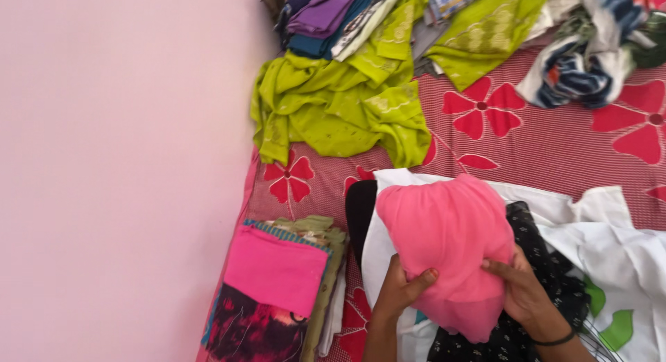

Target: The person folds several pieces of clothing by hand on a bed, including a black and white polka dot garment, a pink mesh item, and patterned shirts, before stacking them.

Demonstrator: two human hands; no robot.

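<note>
Broadly, a red bedsheet (555,147) w/ big flower prints is spread under everything, up against a pale pink wall (118,168) well off to the left of the fingers. Far above the fingers, a crumpled lime-green cloth (333,105) is heaped, w/ more folded clothes (333,19) & a blue-white patterned garment (590,50) beyond it. White fabric (610,251) w/ green shapes is spread below & right of the fingers, a black dotted cloth (548,265) lying on it. Left of the fingers, a folded stack (277,292) topped by a bright pink piece is seen. A bunched pink cloth (444,244) is held up betw. both hands, over the white & black fabrics. Left hand (402,292) is curled on its lower left edge, fingers (423,279) pressed together, pinching the cloth. Right hand (520,286) grips the lower right edge, fingers (496,266) closed into the fabric; a dark band (555,341) is worn at the wrist.
</note>
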